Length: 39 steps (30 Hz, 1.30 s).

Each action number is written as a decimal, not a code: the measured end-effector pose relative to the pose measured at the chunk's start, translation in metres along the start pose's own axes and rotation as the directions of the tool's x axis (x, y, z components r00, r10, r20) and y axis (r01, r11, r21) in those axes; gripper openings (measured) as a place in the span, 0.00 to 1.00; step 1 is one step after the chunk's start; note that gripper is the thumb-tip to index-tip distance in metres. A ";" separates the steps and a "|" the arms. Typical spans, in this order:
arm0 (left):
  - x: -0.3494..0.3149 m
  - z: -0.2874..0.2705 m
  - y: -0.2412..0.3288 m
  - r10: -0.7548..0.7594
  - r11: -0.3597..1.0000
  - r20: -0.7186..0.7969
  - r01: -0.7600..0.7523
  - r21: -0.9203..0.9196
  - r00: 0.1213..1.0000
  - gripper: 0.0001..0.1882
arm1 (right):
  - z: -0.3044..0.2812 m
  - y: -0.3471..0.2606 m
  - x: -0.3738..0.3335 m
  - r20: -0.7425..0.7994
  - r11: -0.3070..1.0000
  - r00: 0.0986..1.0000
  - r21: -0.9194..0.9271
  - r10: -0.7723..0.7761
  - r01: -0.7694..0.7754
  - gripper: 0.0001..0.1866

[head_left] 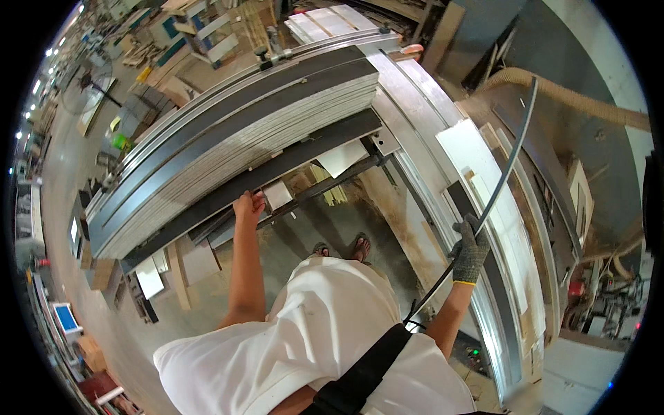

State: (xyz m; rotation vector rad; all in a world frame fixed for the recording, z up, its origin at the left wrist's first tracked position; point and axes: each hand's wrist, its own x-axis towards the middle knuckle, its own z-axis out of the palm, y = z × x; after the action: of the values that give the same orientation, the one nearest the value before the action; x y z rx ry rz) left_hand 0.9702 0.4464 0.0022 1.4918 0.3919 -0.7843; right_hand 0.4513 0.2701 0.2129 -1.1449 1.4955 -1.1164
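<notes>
My left hand (249, 205), bare, is at the near edge of a long dark board (297, 156), its fingers curled against that edge. Just beyond lies a tall stack of long narrow panels (242, 135), dark on top with pale edges. My right hand (470, 250) wears a dark grey knit glove with a yellow cuff. It is closed round a long, thin, flexible grey strip (515, 149). The strip bows up to the far right, and its lower part hangs down toward my right forearm.
A metal machine table with rails (415, 104) runs down my right side, with a white board (477, 155) on it. A ribbed hose (574, 100) crosses the far right. Wood offcuts (183, 277) lie under the stack at left. A fan (86, 81) stands far left.
</notes>
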 end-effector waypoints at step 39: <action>-0.514 0.124 -0.231 -0.522 -0.063 0.550 -0.614 -0.787 -0.652 0.19 | -0.364 0.148 -0.424 -0.347 0.557 0.932 -0.756 0.104 -0.343 0.28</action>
State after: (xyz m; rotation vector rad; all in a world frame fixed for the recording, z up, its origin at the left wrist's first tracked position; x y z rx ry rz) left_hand 0.4251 0.4622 0.1902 0.4859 -2.9166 -0.4342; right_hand 0.1358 0.7544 0.1869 -1.3528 2.4335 -0.3499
